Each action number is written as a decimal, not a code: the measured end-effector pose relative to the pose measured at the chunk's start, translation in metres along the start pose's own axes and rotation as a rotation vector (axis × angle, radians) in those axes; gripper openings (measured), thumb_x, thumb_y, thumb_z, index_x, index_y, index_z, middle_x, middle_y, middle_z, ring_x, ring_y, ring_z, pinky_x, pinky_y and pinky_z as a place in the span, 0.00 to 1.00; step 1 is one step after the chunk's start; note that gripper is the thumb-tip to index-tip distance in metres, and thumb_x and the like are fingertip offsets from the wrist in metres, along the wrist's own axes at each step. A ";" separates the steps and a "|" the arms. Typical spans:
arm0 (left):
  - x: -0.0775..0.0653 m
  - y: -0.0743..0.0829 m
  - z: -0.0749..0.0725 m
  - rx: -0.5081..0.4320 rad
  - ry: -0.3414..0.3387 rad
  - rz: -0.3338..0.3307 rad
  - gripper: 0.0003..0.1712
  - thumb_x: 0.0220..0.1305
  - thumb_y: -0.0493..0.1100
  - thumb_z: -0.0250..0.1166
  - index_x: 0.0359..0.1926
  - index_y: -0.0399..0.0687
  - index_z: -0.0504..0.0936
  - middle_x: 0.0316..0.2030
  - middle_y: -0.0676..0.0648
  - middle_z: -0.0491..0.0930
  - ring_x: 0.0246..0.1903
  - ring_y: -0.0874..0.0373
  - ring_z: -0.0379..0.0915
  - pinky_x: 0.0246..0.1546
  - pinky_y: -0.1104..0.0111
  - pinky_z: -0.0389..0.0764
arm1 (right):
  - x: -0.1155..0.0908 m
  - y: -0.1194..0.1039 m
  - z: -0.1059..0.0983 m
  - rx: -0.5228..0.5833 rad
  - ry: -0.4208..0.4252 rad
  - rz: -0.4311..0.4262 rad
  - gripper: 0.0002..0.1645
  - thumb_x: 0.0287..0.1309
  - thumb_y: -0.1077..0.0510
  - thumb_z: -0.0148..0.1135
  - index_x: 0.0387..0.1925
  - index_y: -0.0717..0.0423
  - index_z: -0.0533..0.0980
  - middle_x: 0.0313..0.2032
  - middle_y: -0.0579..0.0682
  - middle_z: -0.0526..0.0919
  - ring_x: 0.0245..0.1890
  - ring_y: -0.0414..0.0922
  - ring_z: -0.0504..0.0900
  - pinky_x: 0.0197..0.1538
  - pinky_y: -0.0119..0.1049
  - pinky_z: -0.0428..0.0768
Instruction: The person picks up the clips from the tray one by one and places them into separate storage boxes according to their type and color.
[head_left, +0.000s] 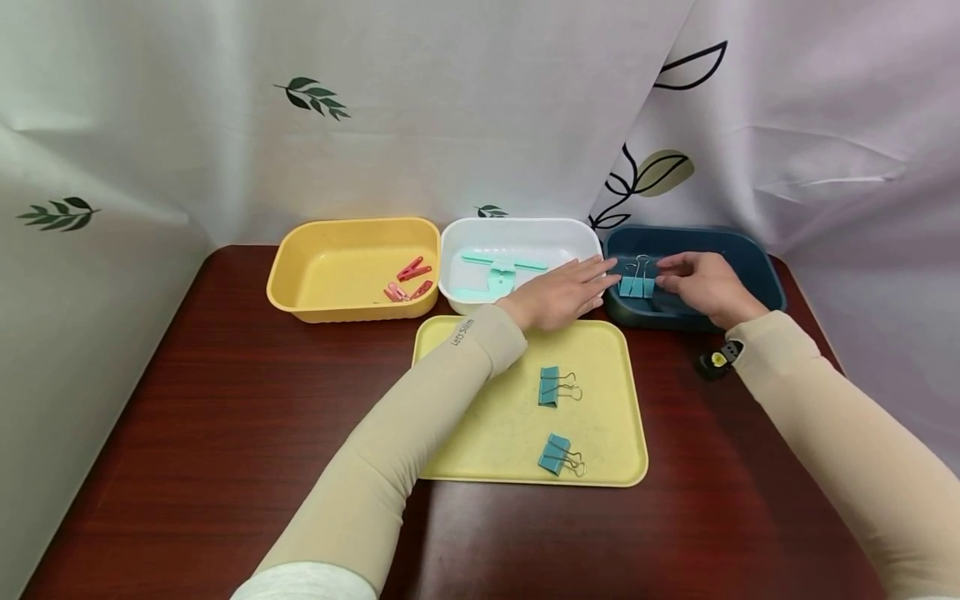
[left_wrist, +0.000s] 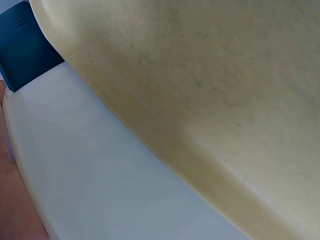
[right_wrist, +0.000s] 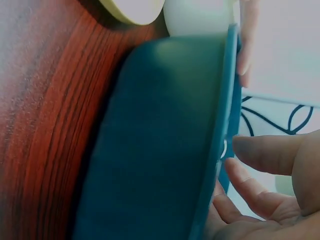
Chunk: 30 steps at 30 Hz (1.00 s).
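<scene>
My right hand (head_left: 705, 283) reaches into the dark blue basin (head_left: 768, 271), its thumb and fingertips parted just right of a teal binder clip (head_left: 637, 287) with upright wire handles. In the right wrist view the basin wall hides most of the inside; a bit of silvery wire (right_wrist: 223, 149) shows by the thumb. My left hand (head_left: 558, 293) stretches over the front right of the white basin (head_left: 517, 225), fingers straight and empty, tips near the blue basin's left rim. Two more teal binder clips (head_left: 549, 387) lie on the yellow tray (head_left: 480, 425).
The white basin holds mint-green clips (head_left: 501, 279). At left, a yellow basin (head_left: 352, 312) contains several red and pink clothespins (head_left: 412, 271). All three basins line the back of the dark wooden table (head_left: 225, 417), before a white patterned curtain (head_left: 450, 108).
</scene>
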<state>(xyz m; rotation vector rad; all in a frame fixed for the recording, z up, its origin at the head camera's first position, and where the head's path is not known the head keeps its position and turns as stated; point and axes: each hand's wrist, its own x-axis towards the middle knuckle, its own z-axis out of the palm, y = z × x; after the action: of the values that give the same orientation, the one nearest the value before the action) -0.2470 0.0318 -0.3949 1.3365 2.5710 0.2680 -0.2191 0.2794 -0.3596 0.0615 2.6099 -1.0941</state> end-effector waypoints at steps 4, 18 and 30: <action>0.000 0.000 0.000 0.000 0.001 0.002 0.31 0.83 0.53 0.36 0.81 0.54 0.46 0.80 0.52 0.35 0.78 0.58 0.25 0.73 0.69 0.29 | -0.007 -0.003 0.000 0.001 0.010 -0.004 0.28 0.75 0.55 0.53 0.69 0.68 0.65 0.65 0.70 0.66 0.63 0.64 0.67 0.64 0.61 0.68; -0.001 0.001 0.000 -0.006 0.011 0.012 0.31 0.83 0.52 0.37 0.81 0.53 0.48 0.80 0.50 0.36 0.78 0.56 0.25 0.74 0.68 0.30 | -0.037 -0.012 0.006 -0.038 0.019 -0.054 0.30 0.74 0.49 0.55 0.67 0.63 0.68 0.63 0.66 0.72 0.61 0.61 0.71 0.62 0.61 0.70; 0.000 0.001 0.000 -0.033 0.005 0.005 0.31 0.83 0.52 0.37 0.81 0.54 0.48 0.80 0.51 0.36 0.78 0.57 0.25 0.73 0.70 0.29 | -0.062 -0.023 0.025 -0.058 0.007 -0.138 0.25 0.73 0.54 0.58 0.64 0.63 0.73 0.56 0.63 0.80 0.55 0.55 0.80 0.48 0.32 0.79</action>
<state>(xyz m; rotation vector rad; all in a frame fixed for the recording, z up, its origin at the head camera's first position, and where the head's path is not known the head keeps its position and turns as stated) -0.2463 0.0319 -0.3948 1.3321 2.5566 0.3138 -0.1573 0.2506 -0.3419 -0.1297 2.6841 -1.0635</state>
